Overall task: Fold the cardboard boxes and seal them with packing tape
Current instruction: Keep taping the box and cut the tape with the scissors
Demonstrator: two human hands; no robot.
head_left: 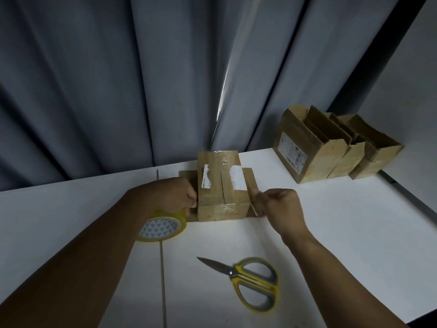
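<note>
Head view. Student: How are the two hands set?

Tutor: The left hand [179,195] has its fingers curled round the yellow tape roll [163,227], with its knuckles against the left face of the cardboard box [222,192]. The right hand [281,204] is closed in a pinch on a thin brownish strip [253,202] at the box's right side. Whether that strip is tape or a flap edge cannot be told.

Student: Where is the box?

Tutor: It stands between the hands on the white table [331,221], near the far edge, with its top flaps closed and white labels on top. Scissors [250,280] with yellow-grey handles lie nearer the person, blades closed. Three open-topped boxes [331,147] stand touching in a row at the far right. A grey curtain [118,79] hangs behind.
</note>
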